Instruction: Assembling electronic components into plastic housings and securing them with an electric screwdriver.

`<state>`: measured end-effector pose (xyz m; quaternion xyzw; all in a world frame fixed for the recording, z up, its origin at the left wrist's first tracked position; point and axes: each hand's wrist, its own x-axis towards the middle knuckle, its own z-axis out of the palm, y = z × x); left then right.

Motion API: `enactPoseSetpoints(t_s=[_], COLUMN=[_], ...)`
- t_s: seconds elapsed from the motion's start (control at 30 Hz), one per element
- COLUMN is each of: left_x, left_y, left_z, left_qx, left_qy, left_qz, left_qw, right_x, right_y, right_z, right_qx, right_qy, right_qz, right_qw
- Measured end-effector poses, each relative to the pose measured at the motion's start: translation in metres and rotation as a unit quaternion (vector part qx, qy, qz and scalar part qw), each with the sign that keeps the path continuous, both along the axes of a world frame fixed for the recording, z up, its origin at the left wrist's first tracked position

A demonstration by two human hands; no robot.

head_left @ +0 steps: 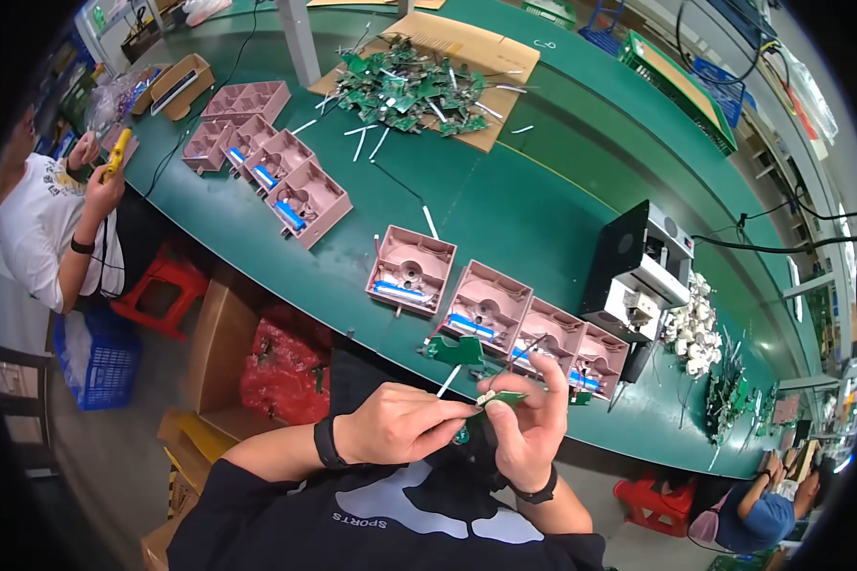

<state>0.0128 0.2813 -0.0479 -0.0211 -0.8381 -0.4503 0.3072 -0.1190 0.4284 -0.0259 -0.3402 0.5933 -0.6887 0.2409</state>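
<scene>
In front of my chest, my right hand (pixel 528 433) holds a small green circuit board (pixel 510 396) between thumb and fingers. My left hand (pixel 400 421) pinches at the board's left end, by a small pale part; what lies between its fingertips is too small to make out. Just beyond, a second green circuit board (pixel 455 350) lies at the table's front edge, and a white strip (pixel 450 381) slants down from it. Past my hands stands a row of pink plastic housings (pixel 487 295), each with a blue cylindrical battery (pixel 398 290) and wires inside.
More pink housings (pixel 312 202) stand at the left of the green table (pixel 352 276). Green boards (pixel 409 90) are heaped on cardboard at the back. A black-and-white machine (pixel 638 271) and white parts (pixel 695 328) are at right. One co-worker (pixel 62 219) sits left, another (pixel 767 514) far right.
</scene>
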Motion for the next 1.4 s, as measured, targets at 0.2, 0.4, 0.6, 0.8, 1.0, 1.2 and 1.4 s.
enactPoseSetpoints(t_s=[0.2,0.4,0.6,0.8,1.0,1.2,1.4], left_x=[0.003,0.006,0.005,-0.017,-0.031,-0.045,-0.020], left_y=[-0.012,-0.018,-0.054,-0.140,-0.162,-0.182,-0.169], left_z=[-0.003,0.000,0.008,0.009,-0.018,-0.034,-0.013], left_qx=[-0.014,-0.035,-0.046,-0.225,-0.310,-0.225,-0.179], left_qy=[-0.016,0.001,0.005,-0.129,-0.269,-0.233,-0.221], left_qz=[-0.012,-0.008,-0.028,0.089,0.040,-0.022,0.119], left_qw=[1.000,0.999,0.999,0.962,0.911,0.946,0.951], right_x=[-0.014,-0.022,-0.023,-0.017,0.004,-0.001,0.001], right_y=[-0.013,-0.023,-0.015,-0.002,-0.002,-0.013,-0.040], right_z=[0.006,0.017,0.033,0.038,0.041,0.020,0.008], right_qx=[0.062,0.062,0.071,0.057,0.002,-0.011,-0.101], right_qy=[0.118,0.157,0.187,0.150,0.195,0.215,0.192], right_qz=[0.053,0.105,0.086,0.109,0.213,0.299,0.340], right_qw=[0.990,0.980,0.976,0.981,0.957,0.930,0.915])
